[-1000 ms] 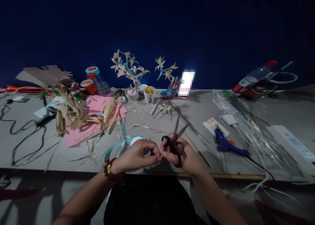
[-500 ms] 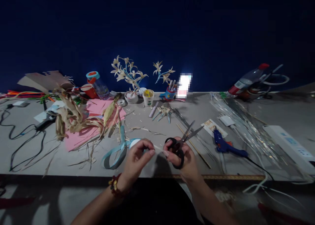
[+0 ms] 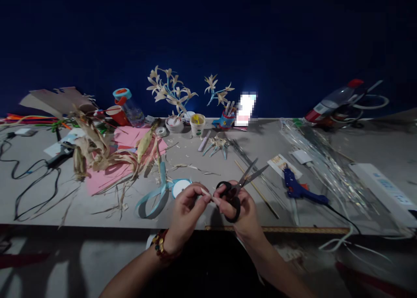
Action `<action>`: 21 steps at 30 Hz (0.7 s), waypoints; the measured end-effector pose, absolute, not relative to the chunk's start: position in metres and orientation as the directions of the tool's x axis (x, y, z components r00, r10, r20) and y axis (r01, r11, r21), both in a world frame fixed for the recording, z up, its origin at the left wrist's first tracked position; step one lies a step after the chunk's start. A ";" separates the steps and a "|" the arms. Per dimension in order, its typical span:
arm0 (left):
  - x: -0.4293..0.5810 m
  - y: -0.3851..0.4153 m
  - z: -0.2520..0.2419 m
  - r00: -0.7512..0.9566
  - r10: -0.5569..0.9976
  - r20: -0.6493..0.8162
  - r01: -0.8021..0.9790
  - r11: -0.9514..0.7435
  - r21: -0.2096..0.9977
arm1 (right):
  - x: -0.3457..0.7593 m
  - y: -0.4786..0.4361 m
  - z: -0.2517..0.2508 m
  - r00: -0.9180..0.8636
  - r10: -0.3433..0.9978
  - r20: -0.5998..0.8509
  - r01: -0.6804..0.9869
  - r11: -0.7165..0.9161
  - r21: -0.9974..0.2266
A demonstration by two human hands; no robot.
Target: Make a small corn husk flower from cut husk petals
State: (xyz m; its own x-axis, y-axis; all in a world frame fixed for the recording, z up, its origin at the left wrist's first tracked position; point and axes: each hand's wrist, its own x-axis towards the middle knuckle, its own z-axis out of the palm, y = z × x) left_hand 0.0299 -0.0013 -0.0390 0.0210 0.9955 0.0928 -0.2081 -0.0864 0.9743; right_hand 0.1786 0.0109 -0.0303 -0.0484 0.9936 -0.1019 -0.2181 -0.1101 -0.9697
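My left hand is closed in a pinch on a small pale strip, which looks like corn husk. Fingertips of my right hand meet the left ones at the strip's lower end. Black-handled scissors hang in my right hand, finger loops round the fingers, blades parted and pointing up and right. Just behind my left hand lies a roll of light blue ribbon, its loose end looping leftward. Several small husk flowers on blue stems lie farther back.
Dried corn husks lie over pink paper on the left. Husk-flower sprays stand at the back, beside a paper cup. On the right are a blue glue gun, thin wires, plastic-wrapped sticks and a bottle.
My hands have come together; the left moved right and slightly up, and its fingertips now touch the right hand's. The scissors have stayed in my right hand with blades apart. The camera view shifted slightly.
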 end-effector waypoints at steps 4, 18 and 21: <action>0.030 0.000 -0.038 0.034 0.999 0.042 -0.251 -0.032 0.967 | 0.180 0.009 -0.032 -0.045 0.992 -0.121 -0.215 -0.128 -0.968; 0.019 0.006 -0.021 0.018 1.000 0.026 -0.246 -0.020 0.969 | 0.226 -0.005 -0.029 -0.461 0.806 -0.370 0.337 -0.227 -0.914; 0.019 0.007 -0.017 0.031 0.999 0.038 -0.208 -0.031 0.978 | 0.222 -0.008 -0.029 -0.454 0.808 -0.376 0.344 -0.230 -0.910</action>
